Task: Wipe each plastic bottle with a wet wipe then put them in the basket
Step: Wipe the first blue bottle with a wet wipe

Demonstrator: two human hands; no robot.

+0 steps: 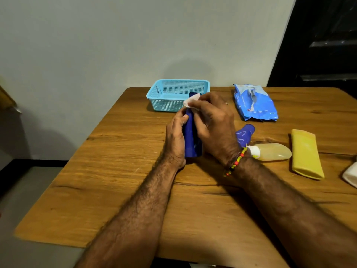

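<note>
In front of the basket [177, 94], your left hand [174, 141] grips the dark blue bottle [190, 140] and your right hand [211, 122] presses a wet wipe [191, 101] on it. To your right lie the wipes pack [255, 102], a small blue bottle [244, 133], a clear bottle [272, 151] and a yellow bottle [306, 153].

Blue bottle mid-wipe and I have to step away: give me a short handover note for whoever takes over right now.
Left hand grips the upright dark blue bottle. Right hand presses a wet wipe against its top.
Basket at the table's far edge shows no bottles inside.
Waiting on the table at right: small blue bottle, clear bottle, yellow bottle. Wipes pack behind them.
Done: nothing in the basket yet.
Left: finish this wipe, put it in the basket, then the other three.
</note>
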